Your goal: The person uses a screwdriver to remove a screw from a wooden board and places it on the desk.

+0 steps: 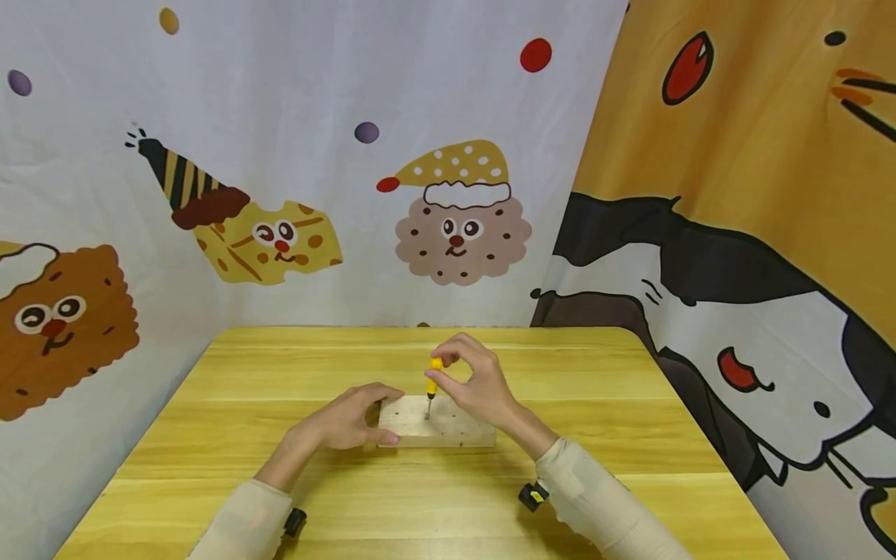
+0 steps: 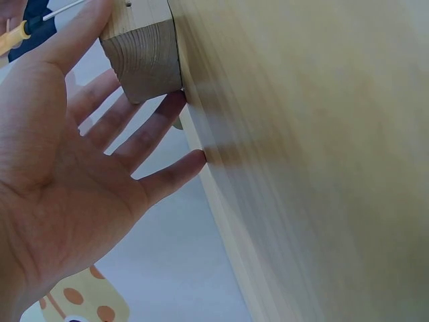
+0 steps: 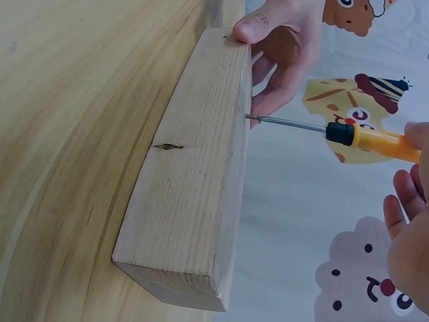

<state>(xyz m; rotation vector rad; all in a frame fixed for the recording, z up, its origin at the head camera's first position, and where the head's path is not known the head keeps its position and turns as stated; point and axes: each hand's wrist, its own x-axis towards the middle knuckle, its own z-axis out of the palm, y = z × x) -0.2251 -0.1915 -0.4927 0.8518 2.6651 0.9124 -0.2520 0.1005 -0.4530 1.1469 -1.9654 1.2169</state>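
Note:
A pale wooden block point(image 1: 462, 429) lies on the table, its long side facing me. My left hand point(image 1: 346, 420) holds the block's left end, thumb at the near side and fingers behind. In the left wrist view the thumb and fingers span the end of the wooden block point(image 2: 149, 60). My right hand point(image 1: 483, 385) pinches the yellow handle of a screwdriver point(image 1: 432, 383), which stands nearly upright over the block. In the right wrist view, the shaft of the screwdriver point(image 3: 375, 141) meets a small screw point(image 3: 253, 117) at the block's top face.
The block rests on a yellow wood-grain table point(image 1: 560, 513). Behind the table hangs a white curtain point(image 1: 315, 93) with cartoon prints. A small black device point(image 1: 533, 496) sits at the right wrist, another black device point(image 1: 295, 522) at the left.

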